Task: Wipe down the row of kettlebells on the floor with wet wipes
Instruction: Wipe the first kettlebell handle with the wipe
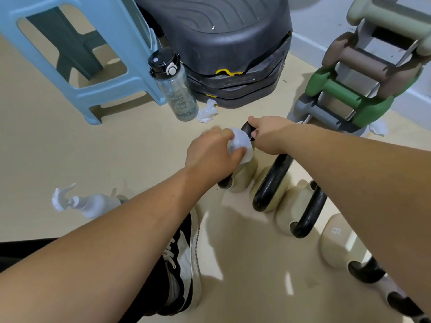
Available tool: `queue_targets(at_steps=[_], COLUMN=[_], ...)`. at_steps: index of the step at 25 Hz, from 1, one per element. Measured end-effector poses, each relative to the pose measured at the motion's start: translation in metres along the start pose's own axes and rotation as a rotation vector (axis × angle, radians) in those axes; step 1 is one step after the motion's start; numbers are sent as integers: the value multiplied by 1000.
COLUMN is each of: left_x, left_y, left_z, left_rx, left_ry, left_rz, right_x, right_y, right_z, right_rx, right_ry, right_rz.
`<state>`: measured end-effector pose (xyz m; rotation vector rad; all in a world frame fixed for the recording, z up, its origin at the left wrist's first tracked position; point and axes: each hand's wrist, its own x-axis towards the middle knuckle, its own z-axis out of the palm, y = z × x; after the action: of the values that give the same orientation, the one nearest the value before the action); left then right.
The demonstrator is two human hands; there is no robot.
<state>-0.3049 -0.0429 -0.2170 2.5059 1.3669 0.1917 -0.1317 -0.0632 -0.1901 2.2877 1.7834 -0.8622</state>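
Note:
A row of cream kettlebells with black handles runs from the middle of the floor to the lower right. The farthest kettlebell (245, 176) is under both hands. My right hand (268, 134) grips the top of its black handle. My left hand (212, 152) presses a white wet wipe (242, 143) against the same handle, just left of the right hand. The second kettlebell (270, 183) and third kettlebell (293, 213) stand close behind it in the row, and another kettlebell (335, 241) is partly hidden by my right forearm.
A clear water bottle (177, 87) stands by a blue plastic stool (77, 50) and a black stepper stack (231, 54). Crumpled used wipes (207, 111) lie near the bottle. A dumbbell rack (363, 85) is at right, a spray bottle (84, 203) at left, my shoe (184, 264) below.

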Motion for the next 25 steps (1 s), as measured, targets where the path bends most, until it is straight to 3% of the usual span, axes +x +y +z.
queue_targets(at_steps=[2, 5, 8, 12, 16, 22, 25], left_x=[11, 8, -15, -61, -58, 51, 30], left_y=[5, 22, 20, 14, 17, 40, 45], left_z=[10, 36, 51, 66, 59, 39, 41], left_rx=[-96, -327, -379, -482, -260, -54, -59], left_ry=[-29, -138, -36, 51, 23, -290, -161], left_rz=[17, -140, -259, -226, -234, -171, -145], right_x=[-1, -3, -5, -7, -7, -12, -3], right_y=[-1, -3, -6, -8, -10, -14, -3], right_z=[0, -4, -5, -3, -4, -12, -17], right_rx=[2, 12, 9, 25, 64, 102, 191], right_ry=[6, 1, 2, 2, -4, -29, -94], right_rz=[9, 19, 33, 32, 39, 10, 17])
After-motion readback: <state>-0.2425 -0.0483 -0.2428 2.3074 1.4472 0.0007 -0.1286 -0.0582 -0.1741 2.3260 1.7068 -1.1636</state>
